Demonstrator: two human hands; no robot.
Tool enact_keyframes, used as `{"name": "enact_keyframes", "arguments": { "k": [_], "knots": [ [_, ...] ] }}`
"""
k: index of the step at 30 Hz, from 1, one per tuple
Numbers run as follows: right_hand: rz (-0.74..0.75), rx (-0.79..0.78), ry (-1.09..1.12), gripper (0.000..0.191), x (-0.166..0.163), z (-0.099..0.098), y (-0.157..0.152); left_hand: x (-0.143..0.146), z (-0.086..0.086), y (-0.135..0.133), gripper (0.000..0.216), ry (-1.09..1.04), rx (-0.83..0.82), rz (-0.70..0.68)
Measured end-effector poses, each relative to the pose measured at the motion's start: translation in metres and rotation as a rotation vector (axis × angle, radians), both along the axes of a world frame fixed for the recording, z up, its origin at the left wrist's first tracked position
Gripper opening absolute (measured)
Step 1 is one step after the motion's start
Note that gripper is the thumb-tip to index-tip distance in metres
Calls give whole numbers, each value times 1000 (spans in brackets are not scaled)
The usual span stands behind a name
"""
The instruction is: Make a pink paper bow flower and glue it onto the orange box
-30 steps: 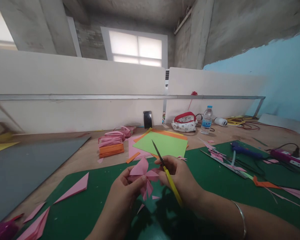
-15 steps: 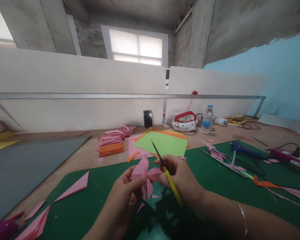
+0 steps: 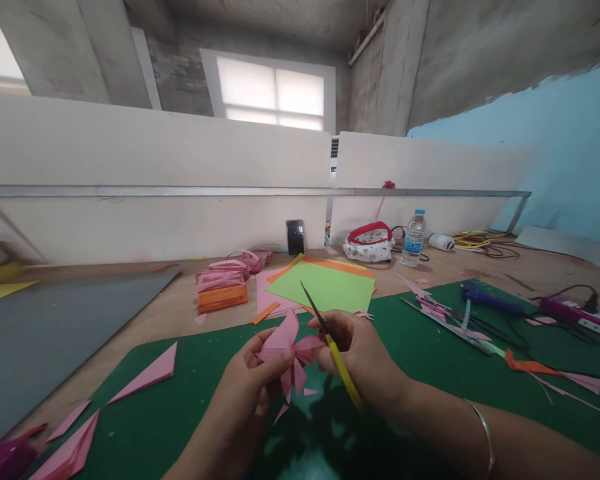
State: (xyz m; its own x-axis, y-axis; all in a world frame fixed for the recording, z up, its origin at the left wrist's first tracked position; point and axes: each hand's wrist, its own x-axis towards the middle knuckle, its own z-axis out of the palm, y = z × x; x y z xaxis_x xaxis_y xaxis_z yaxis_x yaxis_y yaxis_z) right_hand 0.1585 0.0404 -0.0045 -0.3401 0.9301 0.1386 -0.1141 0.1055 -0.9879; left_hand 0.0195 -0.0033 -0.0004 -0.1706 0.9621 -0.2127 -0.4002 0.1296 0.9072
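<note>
A pink paper flower with several pointed petals is pinched at its left side by my left hand, the thumb lying near its centre. My right hand holds yellow-handled scissors, their dark blades together and pointing up to the left. The fingertips of that hand also touch the flower's right petal. Beneath the flower, small pink paper scraps lie on the green cutting mat.
Folded pink paper pieces lie at the left. Behind are green paper sheets, folded paper bundles, a phone, a pouch and a water bottle. A blue glue gun and paper strips occupy the right.
Hardly anything differs. The flower and both hands keep almost the same place, with the view shifted very slightly.
</note>
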Motion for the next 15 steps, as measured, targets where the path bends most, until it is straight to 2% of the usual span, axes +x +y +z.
{"name": "enact_keyframes", "arguments": {
  "k": [4,10,15],
  "knots": [
    [7,7,-15,31,0,-1,0,0,-3,2,53,15,36,67],
    [41,29,-48,33,0,-1,-1,-2,-4,2,42,49,80,17],
    [47,54,-70,30,-1,-5,-1,-4,-7,7,45,66,87,55]
  ]
}}
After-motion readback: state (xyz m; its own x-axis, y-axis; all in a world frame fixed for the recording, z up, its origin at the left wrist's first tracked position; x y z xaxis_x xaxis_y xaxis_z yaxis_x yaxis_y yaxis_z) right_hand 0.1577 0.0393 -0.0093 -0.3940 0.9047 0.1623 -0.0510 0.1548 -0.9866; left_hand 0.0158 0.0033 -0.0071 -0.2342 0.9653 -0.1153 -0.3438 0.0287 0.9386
